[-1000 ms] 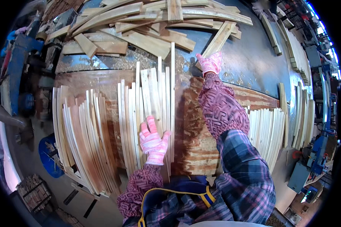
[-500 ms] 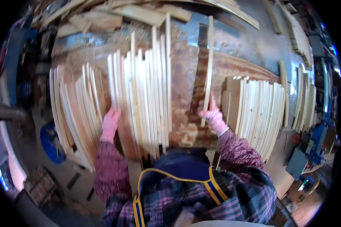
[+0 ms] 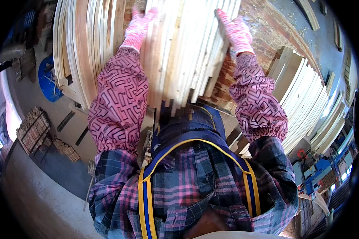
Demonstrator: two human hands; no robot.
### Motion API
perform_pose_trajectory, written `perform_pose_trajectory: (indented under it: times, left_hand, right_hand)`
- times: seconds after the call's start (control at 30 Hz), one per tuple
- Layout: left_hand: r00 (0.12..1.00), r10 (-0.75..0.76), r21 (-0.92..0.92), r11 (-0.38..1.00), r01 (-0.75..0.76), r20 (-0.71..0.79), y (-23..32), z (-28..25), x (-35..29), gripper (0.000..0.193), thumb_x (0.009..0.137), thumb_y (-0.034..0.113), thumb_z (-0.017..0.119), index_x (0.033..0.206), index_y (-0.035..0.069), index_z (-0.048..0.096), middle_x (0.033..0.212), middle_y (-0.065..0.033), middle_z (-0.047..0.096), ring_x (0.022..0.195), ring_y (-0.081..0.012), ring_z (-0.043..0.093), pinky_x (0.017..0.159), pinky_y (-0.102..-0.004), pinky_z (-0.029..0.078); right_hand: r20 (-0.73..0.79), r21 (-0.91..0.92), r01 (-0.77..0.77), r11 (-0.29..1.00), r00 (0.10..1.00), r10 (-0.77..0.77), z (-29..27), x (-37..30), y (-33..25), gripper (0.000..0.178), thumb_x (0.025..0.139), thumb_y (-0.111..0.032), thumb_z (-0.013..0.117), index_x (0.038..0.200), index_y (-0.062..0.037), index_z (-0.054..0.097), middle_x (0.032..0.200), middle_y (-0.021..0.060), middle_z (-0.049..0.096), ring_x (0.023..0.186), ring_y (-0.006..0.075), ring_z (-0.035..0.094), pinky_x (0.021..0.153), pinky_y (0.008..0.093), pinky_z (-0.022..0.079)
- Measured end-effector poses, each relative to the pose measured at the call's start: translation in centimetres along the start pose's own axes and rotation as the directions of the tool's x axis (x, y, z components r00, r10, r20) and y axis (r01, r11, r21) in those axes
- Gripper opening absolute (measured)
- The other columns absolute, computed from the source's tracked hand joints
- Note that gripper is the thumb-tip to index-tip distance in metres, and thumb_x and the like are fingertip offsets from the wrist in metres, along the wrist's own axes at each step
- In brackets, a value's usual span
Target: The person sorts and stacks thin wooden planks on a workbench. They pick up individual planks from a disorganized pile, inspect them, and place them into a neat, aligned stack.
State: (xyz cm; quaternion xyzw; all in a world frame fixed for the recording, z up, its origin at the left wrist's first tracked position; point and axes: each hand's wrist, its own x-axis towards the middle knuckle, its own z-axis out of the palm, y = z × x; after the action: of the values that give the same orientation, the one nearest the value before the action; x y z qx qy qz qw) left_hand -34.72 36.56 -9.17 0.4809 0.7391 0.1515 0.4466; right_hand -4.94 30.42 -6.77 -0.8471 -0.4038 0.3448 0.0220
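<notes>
A bundle of pale wooden strips (image 3: 179, 51) lies side by side in front of me, its near ends uneven and close to my apron. My left hand (image 3: 139, 27), in a pink-and-white knit glove, is at the bundle's left side with fingers apart, one reaching onto its edge strips. On the opposite side, my gloved right hand (image 3: 237, 32) has its fingers stretched out along the rightmost strips. Neither hand is wrapped round a strip. The far ends of the bundle run out of view at the top.
More strips (image 3: 81, 44) are stacked at the left, and another stack (image 3: 303, 95) stands at the right. The brown worktop (image 3: 267, 32) shows between the bundle and the right stack. A blue round container (image 3: 50, 79) sits on the floor at the left; blue machinery (image 3: 319, 171) is at lower right.
The single strip my right hand held upright is no longer in it. My right hand has moved to the bundle's right side, and my left hand has moved farther up along the left side.
</notes>
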Motion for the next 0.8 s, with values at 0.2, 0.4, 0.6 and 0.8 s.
perform_pose_trajectory:
  times: [0.2,0.4,0.6,0.8]
  left_hand:
    - [0.899,0.251,-0.400,0.912,-0.095,0.358,-4.3,1.5,-0.5,0.048,0.090,0.043,0.073,0.128,0.014,0.066,0.121,-0.0015,0.068,0.119,-0.0149,0.058,0.108,-0.0361,0.042]
    - [0.759,0.530,-0.756,0.650,-0.077,0.379,6.3,-3.7,-8.2,0.058,0.086,0.021,0.078,0.137,0.002,0.058,0.122,-0.0050,0.067,0.113,-0.0141,0.061,0.100,-0.0289,0.047]
    - [0.429,0.881,-0.791,0.403,-0.461,0.199,18.7,-12.4,-8.2,0.018,0.085,0.011,0.075,0.100,0.002,0.072,0.096,-0.0057,0.070,0.092,-0.0160,0.066,0.089,-0.0313,0.052]
    - [0.273,0.960,-0.805,0.204,-0.556,0.055,31.3,-13.3,-7.0,0.042,0.083,0.022,0.078,0.119,0.001,0.068,0.112,-0.0092,0.071,0.109,-0.0215,0.066,0.099,-0.0367,0.050]
  right_hand:
    - [-0.137,0.185,0.042,0.982,0.991,-0.016,1.6,-0.6,4.2,0.096,0.079,-0.082,0.059,0.127,0.0014,0.062,0.116,0.0195,0.069,0.110,0.0303,0.066,0.096,0.0454,0.048]
    - [-0.436,0.610,0.361,0.706,0.896,-0.081,-2.8,-1.8,6.0,0.066,0.082,-0.048,0.081,0.121,0.0019,0.065,0.111,0.0118,0.072,0.096,0.0205,0.068,0.089,0.0329,0.054]
    - [-0.853,0.384,0.920,0.075,0.385,-0.352,-20.6,-6.5,-1.1,0.039,0.099,-0.029,0.064,0.119,0.0045,0.065,0.114,0.0097,0.070,0.105,0.0161,0.064,0.093,0.0300,0.049]
    - [-0.877,-0.227,0.946,0.231,-0.095,-0.472,-34.1,-6.4,-1.8,0.039,0.106,-0.028,0.050,0.129,0.0013,0.063,0.126,0.0131,0.068,0.117,0.0201,0.063,0.102,0.0347,0.047]
